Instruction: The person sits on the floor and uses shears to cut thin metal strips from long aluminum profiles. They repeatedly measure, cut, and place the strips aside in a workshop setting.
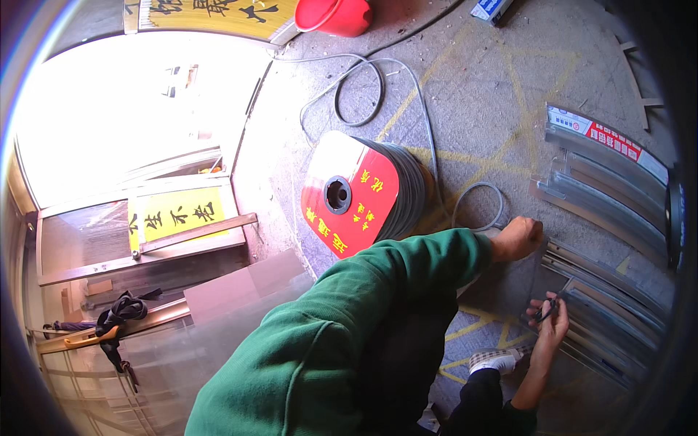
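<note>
Green sleeve [345,305] partly hides spool [367,198]; left hand [519,238] clenched, right hand [554,324] pinching black strip [542,315].

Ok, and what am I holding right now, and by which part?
Your right hand holds a thin dark strip at its curled part. Your left hand is closed near the looped grey cord; whether it grips anything can't be told.

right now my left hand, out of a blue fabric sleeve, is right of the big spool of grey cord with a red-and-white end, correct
One thing is off: the fabric sleeve is green, not blue, as the head view shows. Your left hand is right of the big spool of grey cord.
</note>
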A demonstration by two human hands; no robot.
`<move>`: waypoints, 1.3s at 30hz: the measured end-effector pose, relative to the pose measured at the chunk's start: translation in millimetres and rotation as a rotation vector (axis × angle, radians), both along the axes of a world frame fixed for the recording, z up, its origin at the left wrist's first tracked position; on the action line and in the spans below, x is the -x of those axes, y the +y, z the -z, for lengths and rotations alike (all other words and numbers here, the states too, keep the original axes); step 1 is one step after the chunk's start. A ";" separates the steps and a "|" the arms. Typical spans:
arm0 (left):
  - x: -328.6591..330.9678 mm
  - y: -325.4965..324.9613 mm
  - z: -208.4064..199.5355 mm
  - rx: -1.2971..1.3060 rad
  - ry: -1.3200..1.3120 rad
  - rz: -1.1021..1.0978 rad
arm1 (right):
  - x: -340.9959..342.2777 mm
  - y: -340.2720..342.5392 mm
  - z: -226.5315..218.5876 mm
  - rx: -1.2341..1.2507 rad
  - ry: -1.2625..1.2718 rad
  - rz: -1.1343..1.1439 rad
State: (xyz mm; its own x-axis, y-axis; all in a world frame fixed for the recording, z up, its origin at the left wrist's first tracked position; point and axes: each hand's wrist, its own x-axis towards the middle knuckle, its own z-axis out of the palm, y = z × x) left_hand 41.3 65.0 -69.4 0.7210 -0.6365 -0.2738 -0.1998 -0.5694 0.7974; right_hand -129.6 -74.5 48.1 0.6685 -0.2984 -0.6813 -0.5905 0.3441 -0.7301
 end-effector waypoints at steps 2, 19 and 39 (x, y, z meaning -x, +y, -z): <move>5.2 -5.4 1.5 0.085 0.035 -0.023 | 0.8 -3.7 1.6 0.012 0.032 -0.021; -12.6 8.8 -19.9 -0.047 -0.021 0.161 | -17.7 -15.6 -0.3 -0.077 0.067 0.013; -39.6 -49.8 -47.3 0.074 -0.782 0.654 | -30.2 -14.4 31.2 -0.642 -0.058 0.262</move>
State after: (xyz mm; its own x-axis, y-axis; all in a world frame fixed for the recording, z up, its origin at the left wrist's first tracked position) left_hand 81.0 15.1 -22.1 0.1863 -0.9658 0.1804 -0.9334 -0.1166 0.3395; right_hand -99.3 -88.9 16.8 0.6699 -0.0051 -0.7424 -0.3954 0.8439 -0.3626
